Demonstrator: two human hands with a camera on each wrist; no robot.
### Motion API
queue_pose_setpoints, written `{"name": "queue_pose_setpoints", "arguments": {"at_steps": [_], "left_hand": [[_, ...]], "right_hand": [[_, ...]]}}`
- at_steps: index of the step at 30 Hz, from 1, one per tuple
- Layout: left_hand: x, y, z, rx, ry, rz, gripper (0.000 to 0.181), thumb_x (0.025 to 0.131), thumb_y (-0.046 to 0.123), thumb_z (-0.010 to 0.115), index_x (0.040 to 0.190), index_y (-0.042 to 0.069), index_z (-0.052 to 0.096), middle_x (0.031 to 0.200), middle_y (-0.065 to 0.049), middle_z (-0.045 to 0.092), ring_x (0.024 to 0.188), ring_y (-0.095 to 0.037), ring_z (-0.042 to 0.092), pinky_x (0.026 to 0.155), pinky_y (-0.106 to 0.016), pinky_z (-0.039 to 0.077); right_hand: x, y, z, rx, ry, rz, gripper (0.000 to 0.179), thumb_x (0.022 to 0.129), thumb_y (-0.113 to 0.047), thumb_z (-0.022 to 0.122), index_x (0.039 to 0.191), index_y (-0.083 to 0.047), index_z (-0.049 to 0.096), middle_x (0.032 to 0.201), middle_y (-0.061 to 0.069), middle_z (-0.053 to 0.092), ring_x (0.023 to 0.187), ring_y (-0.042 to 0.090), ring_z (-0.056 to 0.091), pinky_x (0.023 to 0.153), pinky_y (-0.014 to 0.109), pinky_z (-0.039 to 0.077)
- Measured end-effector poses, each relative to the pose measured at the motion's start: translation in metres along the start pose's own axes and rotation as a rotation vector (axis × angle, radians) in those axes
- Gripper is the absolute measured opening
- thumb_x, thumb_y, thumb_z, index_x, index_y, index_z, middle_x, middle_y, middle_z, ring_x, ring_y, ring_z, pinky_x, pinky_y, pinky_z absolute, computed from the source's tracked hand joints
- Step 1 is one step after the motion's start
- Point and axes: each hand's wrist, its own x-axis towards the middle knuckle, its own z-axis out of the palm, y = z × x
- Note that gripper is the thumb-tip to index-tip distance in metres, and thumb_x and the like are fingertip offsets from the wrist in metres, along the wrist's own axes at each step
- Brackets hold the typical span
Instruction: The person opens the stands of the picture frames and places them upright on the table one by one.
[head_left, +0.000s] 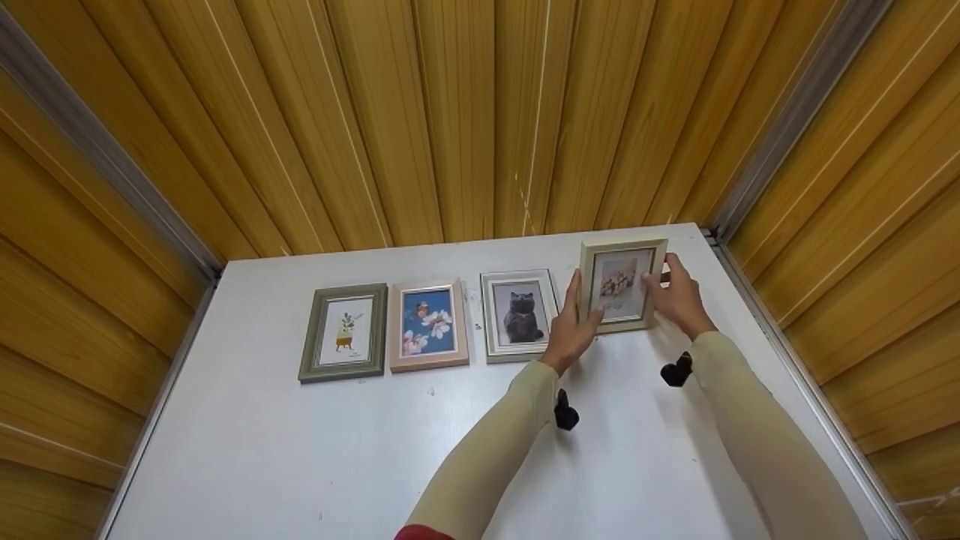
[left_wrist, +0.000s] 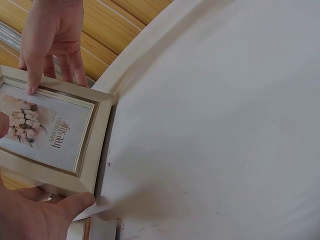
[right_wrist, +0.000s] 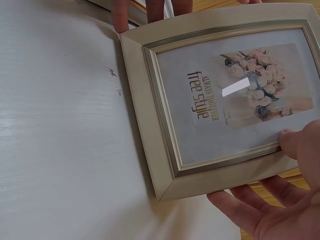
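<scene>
Both hands hold a cream picture frame point(head_left: 619, 283) against the upper right of a white panel. Its picture shows a bouquet of pale roses with the words "free style". The left hand point(head_left: 571, 334) grips the frame's left edge near the lower corner. On the opposite edge is the right hand point(head_left: 681, 298), its thumb point(right_wrist: 295, 142) over the front and its other fingers at the side and behind. Close to the left hand, a silver frame point(head_left: 519, 315) with a grey cat picture sits on the panel. The cream frame's back is hidden.
Further left on the white panel point(head_left: 300, 450) are a pink frame point(head_left: 429, 324) with blossoms and a green-grey frame point(head_left: 343, 331) with a plant drawing. Wood-look slatted walls point(head_left: 465, 112) rise behind and on both sides. Metal rails point(head_left: 810, 405) run along the corners.
</scene>
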Motion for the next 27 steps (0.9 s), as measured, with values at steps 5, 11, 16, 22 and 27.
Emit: {"name": "queue_pose_setpoints", "arguments": {"at_steps": [5, 11, 16, 22, 27], "left_hand": [[0.000, -0.002, 0.000, 0.012, 0.000, -0.013, 0.077, 0.104, 0.038, 0.059, 0.160, 0.055, 0.009, 0.165, 0.003, 0.036, 0.146, -0.029, 0.042, 0.116, -0.053, 0.034], [-0.001, -0.003, -0.001, 0.006, 0.001, -0.002, 0.077, 0.104, 0.037, 0.059, 0.160, 0.055, 0.009, 0.165, 0.003, 0.034, 0.147, -0.029, 0.040, 0.116, -0.053, 0.034], [-0.001, -0.001, -0.003, 0.009, 0.003, -0.003, 0.076, 0.104, 0.037, 0.059, 0.161, 0.054, 0.010, 0.166, 0.003, 0.033, 0.147, -0.029, 0.040, 0.116, -0.053, 0.034], [0.001, 0.005, -0.008, 0.007, -0.003, 0.018, 0.076, 0.104, 0.034, 0.059, 0.163, 0.046, 0.013, 0.165, 0.002, 0.034, 0.148, -0.029, 0.039, 0.117, -0.055, 0.033], [0.002, 0.012, -0.016, 0.001, -0.018, 0.068, 0.075, 0.105, 0.030, 0.058, 0.164, 0.043, 0.014, 0.164, -0.001, 0.037, 0.149, -0.027, 0.037, 0.117, -0.054, 0.033]], "right_hand": [[-0.001, 0.000, 0.000, 0.017, -0.023, 0.019, 0.050, 0.109, -0.036, 0.046, 0.149, -0.009, 0.034, 0.135, 0.029, 0.053, 0.116, 0.042, 0.058, 0.090, 0.051, 0.050], [-0.001, -0.001, 0.001, 0.018, -0.022, 0.026, 0.051, 0.109, -0.036, 0.047, 0.150, -0.009, 0.033, 0.137, 0.028, 0.053, 0.118, 0.042, 0.057, 0.091, 0.053, 0.050], [-0.001, -0.002, 0.000, 0.022, -0.035, 0.034, 0.052, 0.109, -0.036, 0.046, 0.151, -0.009, 0.033, 0.137, 0.028, 0.053, 0.119, 0.042, 0.056, 0.092, 0.052, 0.050], [0.000, -0.004, -0.007, 0.002, -0.086, 0.019, 0.065, 0.108, -0.040, 0.048, 0.160, -0.010, 0.022, 0.141, 0.032, 0.049, 0.122, 0.046, 0.056, 0.094, 0.055, 0.050], [0.003, -0.008, -0.021, -0.025, -0.094, -0.001, 0.082, 0.105, -0.045, 0.054, 0.164, -0.010, 0.010, 0.141, 0.037, 0.048, 0.124, 0.052, 0.053, 0.100, 0.064, 0.044]]}}
